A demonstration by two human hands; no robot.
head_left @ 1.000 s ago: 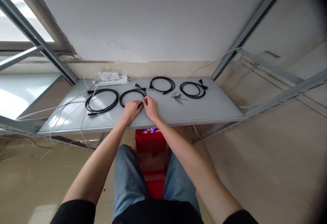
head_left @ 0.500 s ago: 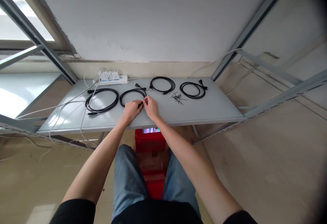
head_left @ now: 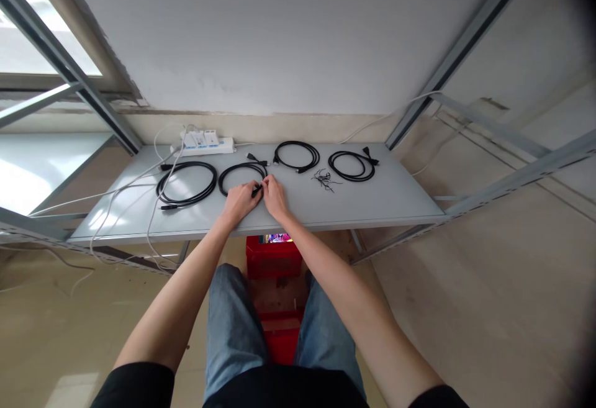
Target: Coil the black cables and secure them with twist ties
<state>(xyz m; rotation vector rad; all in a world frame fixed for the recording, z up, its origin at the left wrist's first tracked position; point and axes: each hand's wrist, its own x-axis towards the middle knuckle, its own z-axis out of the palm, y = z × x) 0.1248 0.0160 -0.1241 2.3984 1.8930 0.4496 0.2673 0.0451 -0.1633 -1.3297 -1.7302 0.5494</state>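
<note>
A coiled black cable (head_left: 224, 172) lies on the grey shelf, its plug ends pointing to the back right. My left hand (head_left: 241, 200) is closed over the near side of this coil and holds it down on the shelf. Right beside it, my right hand (head_left: 274, 197) pinches with thumb and fingertips at the coil's near right edge; the fingers hide what is between them. To the right lies a small pile of thin black ties (head_left: 327, 179).
More coiled black cables rest on the shelf (head_left: 372, 203): a left coil (head_left: 205, 190), a back coil (head_left: 316, 155) and a right coil (head_left: 331, 163). White cords run from a power strip (head_left: 218, 146) over the left side. Red boxes (head_left: 272, 262) stand below.
My right fingertips have shifted slightly at the coil's edge, staying close to my left hand. The left hand and the cables keep their places.
</note>
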